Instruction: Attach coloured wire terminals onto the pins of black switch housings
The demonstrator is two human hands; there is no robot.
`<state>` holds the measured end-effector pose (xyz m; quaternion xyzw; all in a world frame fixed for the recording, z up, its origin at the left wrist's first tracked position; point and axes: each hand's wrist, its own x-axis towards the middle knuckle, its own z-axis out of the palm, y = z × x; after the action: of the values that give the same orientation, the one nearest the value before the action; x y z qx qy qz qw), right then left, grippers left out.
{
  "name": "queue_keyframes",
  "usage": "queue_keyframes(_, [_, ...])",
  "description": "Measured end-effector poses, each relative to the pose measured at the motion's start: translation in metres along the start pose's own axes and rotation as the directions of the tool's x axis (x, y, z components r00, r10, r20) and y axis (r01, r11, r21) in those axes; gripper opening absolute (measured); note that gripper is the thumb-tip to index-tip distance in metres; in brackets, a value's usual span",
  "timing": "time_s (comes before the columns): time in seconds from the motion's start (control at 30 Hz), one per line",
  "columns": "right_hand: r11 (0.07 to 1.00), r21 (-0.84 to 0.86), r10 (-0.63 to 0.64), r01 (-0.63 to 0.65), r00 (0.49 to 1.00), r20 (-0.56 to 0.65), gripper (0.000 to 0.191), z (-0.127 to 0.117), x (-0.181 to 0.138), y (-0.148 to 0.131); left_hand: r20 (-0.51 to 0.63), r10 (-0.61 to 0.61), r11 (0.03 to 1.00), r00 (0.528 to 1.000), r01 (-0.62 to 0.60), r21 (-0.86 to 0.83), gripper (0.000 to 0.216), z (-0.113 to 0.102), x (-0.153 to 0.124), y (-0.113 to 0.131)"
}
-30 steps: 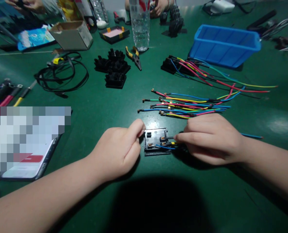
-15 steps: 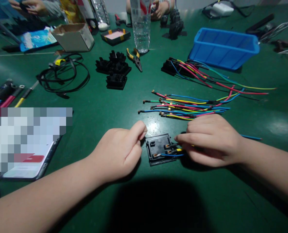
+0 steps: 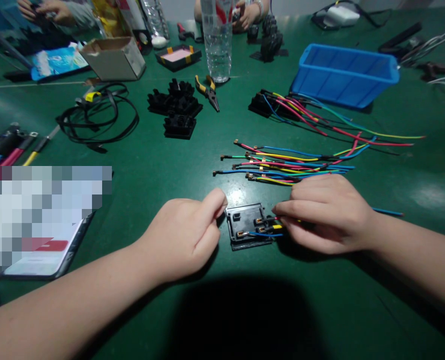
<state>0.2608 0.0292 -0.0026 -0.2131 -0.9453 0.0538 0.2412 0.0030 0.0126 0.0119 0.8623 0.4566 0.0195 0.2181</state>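
Note:
A square black plastic socket housing (image 3: 248, 212) lies between my hands, with wire terminals seated in its slots. My left hand (image 3: 192, 232) is closed, its thumb and curled finger at the housing's upper left corner; the other fingertips are hidden. On the right side, my right hand (image 3: 325, 217) pinches wires that lead out of the housing, a red one and a yellow one among them. A blue wire (image 3: 263, 234) runs from the lower left slot toward that hand. Just beyond my right hand lies a spread of coloured wires (image 3: 282, 167) with metal terminals.
Farther back are black plastic parts (image 3: 175, 102), pliers (image 3: 208, 92), a water bottle (image 3: 218, 55), a wired black part (image 3: 262, 104) and a blue bin (image 3: 346, 75). To the left lie a phone (image 3: 53, 247) and a coiled cable (image 3: 98, 117). Other people's hands (image 3: 250, 15) show across the table.
The housing has shifted slightly away from me, and its near edge sits higher in view. My right hand has moved a little with the wires; my left hand has barely moved.

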Motion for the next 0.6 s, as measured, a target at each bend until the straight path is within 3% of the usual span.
queue_keyframes(0.5, [0.993,-0.089,0.073,-0.075,0.997,-0.025,0.014,0.0001,0.0016,0.0011,-0.008,0.022,1.0,1.0,-0.022,-0.017,0.007,0.0001,-0.0014,-0.0006])
queue_keyframes(0.6, [0.978,-0.16,0.124,-0.135,0.989,-0.079,0.013,-0.0009,0.0021,0.0007,-0.007,0.029,0.999,1.0,-0.029,-0.018,0.007,0.0,-0.0014,0.0])
